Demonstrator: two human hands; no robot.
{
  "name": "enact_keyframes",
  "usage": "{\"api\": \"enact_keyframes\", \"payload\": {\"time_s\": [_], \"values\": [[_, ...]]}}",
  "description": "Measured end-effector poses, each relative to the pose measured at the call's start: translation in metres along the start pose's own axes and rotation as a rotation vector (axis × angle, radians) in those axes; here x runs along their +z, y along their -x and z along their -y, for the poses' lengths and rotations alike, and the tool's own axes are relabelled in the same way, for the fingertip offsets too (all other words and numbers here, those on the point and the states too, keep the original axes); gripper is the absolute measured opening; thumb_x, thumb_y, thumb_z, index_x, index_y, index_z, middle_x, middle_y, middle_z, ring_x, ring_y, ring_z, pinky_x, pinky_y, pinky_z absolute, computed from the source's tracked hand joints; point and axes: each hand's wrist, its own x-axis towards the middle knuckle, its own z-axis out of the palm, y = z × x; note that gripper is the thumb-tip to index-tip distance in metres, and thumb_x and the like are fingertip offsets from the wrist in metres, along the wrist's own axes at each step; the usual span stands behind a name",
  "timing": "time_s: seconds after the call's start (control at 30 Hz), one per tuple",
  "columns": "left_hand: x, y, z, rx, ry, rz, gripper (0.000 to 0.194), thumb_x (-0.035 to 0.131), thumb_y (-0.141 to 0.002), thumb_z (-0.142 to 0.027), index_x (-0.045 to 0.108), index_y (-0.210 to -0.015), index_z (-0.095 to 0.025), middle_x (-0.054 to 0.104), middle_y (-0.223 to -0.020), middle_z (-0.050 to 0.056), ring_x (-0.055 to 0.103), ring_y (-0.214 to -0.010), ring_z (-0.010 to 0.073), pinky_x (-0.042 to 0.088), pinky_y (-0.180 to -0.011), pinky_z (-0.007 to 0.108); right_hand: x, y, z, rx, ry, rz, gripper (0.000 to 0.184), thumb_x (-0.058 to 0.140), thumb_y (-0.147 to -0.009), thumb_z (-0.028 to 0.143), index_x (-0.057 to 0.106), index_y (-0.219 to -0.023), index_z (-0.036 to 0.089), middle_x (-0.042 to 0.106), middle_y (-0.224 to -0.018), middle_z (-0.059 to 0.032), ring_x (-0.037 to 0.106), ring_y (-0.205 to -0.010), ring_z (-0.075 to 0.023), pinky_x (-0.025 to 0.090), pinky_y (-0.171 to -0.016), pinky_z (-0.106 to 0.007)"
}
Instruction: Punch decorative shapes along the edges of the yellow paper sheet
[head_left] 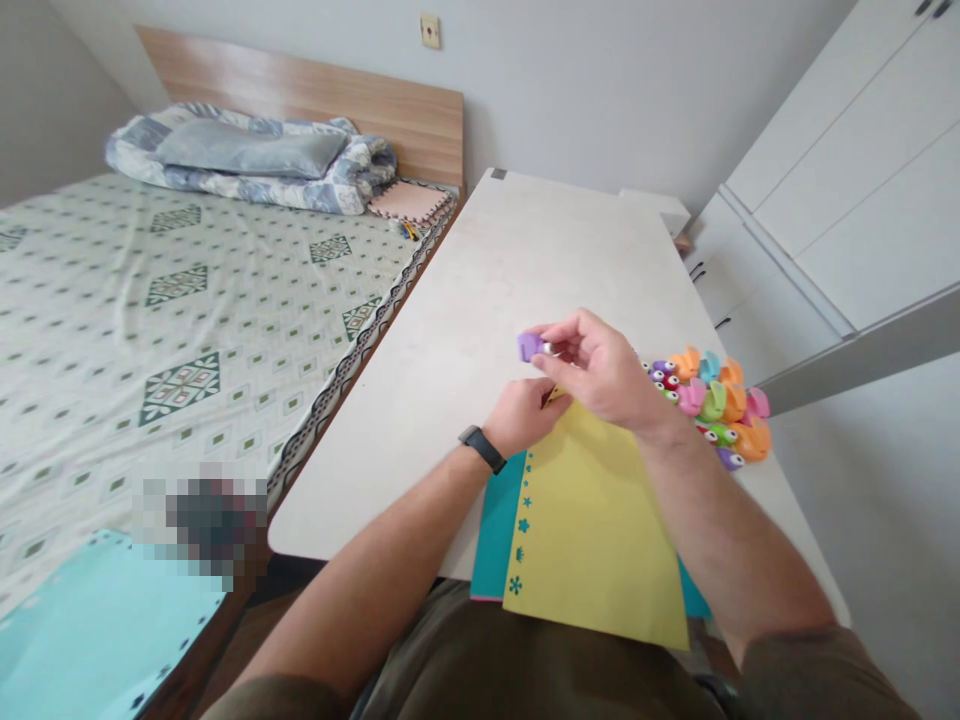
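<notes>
In the head view, the right hand [600,370] has its fingers closed on the purple punch [529,347], just beyond the left hand [523,415], which pinches the top edge of the yellow sheet [600,520]. The sheet's long axis runs from the left hand toward the person; the right hand is nearer the punches [716,400]. No container shows.

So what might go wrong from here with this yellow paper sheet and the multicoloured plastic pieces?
The sheet overhangs the near edge of the white table, so it might slide or crease. Your right arm passes close to the pieces near the right edge and might knock some off. Your right hand pinches a small purple plastic piece that could slip.
</notes>
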Motion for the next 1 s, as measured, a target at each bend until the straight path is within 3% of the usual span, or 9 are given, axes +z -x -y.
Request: {"api": "enact_keyframes", "payload": {"time_s": [0.17, 0.27, 0.4, 0.67, 1.0], "values": [[-0.004, 0.001, -0.005, 0.020, -0.038, 0.058, 0.036, 0.054, -0.097, -0.044, 0.055, -0.072, -0.018, 0.048, -0.063, -0.004, 0.041, -0.058, 0.0107, 0.027, -0.056, 0.028, -0.070, 0.020, -0.042, 0.168, -0.048, -0.122, 0.044, 0.087, -0.079, 0.039, 0.063, -0.113, 0.025, 0.073, -0.112, -0.0068, 0.070, -0.102, -0.0210, 0.056, -0.096, -0.039], [-0.004, 0.000, -0.007, -0.020, -0.019, 0.073, 0.037, 0.054, -0.096, -0.047, 0.058, -0.074, -0.018, 0.049, -0.064, -0.003, 0.042, -0.060, 0.0110, 0.027, -0.055, 0.027, -0.088, 0.021, -0.058, 0.215, -0.047, -0.036, 0.056, 0.090, -0.076, 0.036, 0.066, -0.125, 0.023, 0.073, -0.115, -0.0080, 0.070, -0.102, -0.0226, 0.056, -0.099, -0.042], [-0.003, 0.000, -0.009, -0.060, 0.011, 0.085, 0.037, 0.055, -0.096, -0.050, 0.063, -0.080, -0.017, 0.051, -0.066, -0.003, 0.043, -0.060, 0.0114, 0.028, -0.055, 0.026, -0.095, 0.016, -0.071, 0.244, -0.053, 0.091, 0.050, 0.092, -0.072, 0.035, 0.071, -0.115, 0.022, 0.074, -0.107, -0.0067, 0.070, -0.098, -0.0224, 0.057, -0.095, -0.041], [-0.002, 0.000, -0.008, -0.067, 0.022, 0.066, 0.039, 0.056, -0.096, -0.051, 0.065, -0.082, -0.016, 0.051, -0.067, -0.002, 0.042, -0.061, 0.0115, 0.026, -0.054, 0.026, -0.099, 0.011, -0.072, 0.211, 0.186, 0.137, 0.044, 0.087, -0.074, 0.037, 0.071, -0.112, 0.022, 0.073, -0.101, -0.0048, 0.064, -0.081, -0.0184, 0.051, -0.072, -0.033], [0.000, 0.000, -0.007, -0.047, 0.004, 0.054, 0.040, 0.056, -0.097, -0.051, 0.057, -0.074, -0.017, 0.046, -0.064, -0.003, 0.039, -0.059, 0.0101, 0.026, -0.054, 0.026, -0.102, 0.010, -0.065, 0.236, 0.286, 0.192, 0.040, 0.085, -0.074, 0.038, 0.072, -0.108, 0.020, 0.074, -0.098, -0.0051, 0.061, -0.079, -0.0175, 0.046, -0.069, -0.032]]}}
